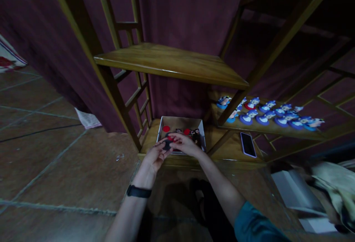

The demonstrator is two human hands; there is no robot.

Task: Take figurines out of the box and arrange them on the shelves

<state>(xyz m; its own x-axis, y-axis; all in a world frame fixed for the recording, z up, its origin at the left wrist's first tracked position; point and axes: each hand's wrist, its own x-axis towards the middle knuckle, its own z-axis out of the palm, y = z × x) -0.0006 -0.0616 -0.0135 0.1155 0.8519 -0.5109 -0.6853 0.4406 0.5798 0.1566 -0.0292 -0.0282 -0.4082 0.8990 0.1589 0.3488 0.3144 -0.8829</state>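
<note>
Both my hands meet over the near left part of a shallow white cardboard box (204,138) on the lowest wooden shelf. Between their fingertips is a small dark and red piece (167,145), partly covered by the fingers, so its exact kind cannot be told. My left hand (155,156), palm turned up, grips it from the left. From the right, my right hand (185,145) pinches it. Inside the box lie a red disc (166,128) at the far left, another red disc (186,132), and small dark-haired figurines (195,135) at the right.
On the shelf to the right stand several blue and purple figurines (249,116) on round bases. A phone (248,145) lies below them. Over the box juts a wooden shelf board (166,61). At the lower right, white boxes (296,190) sit near a blurred person (337,186).
</note>
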